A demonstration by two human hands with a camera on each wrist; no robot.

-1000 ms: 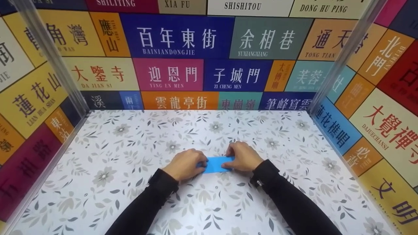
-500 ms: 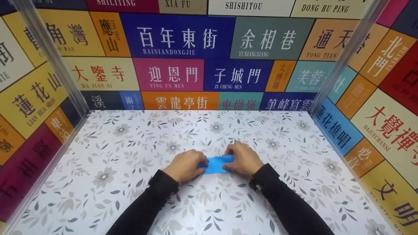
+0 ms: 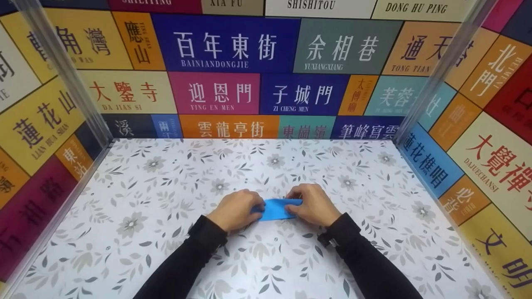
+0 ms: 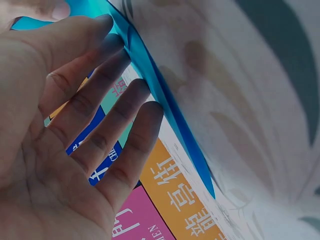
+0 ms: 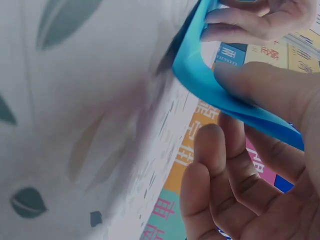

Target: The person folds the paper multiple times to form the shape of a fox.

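A folded strip of blue paper (image 3: 276, 209) lies on the patterned tabletop between both hands. My left hand (image 3: 235, 210) presses the paper's left end with its thumb and fingertips. In the left wrist view the fingers (image 4: 132, 145) reach out fairly straight to the paper's edge. My right hand (image 3: 318, 204) pinches the right end of the strip. In the right wrist view the thumb (image 5: 250, 85) lies on one side of the paper (image 5: 200, 75), with fingers behind it. That end curves up off the tabletop, and part of it is hidden by the hand.
The white tabletop (image 3: 166, 249) has a grey flower and leaf print. Colourful sign panels with Chinese characters cover the back wall (image 3: 224, 50) and both side walls. Clear corner posts (image 3: 432, 74) stand where the walls meet.
The right hand has shifted slightly right and toward the body, and the paper's right end now bends up in its grip. The left hand stays in place.
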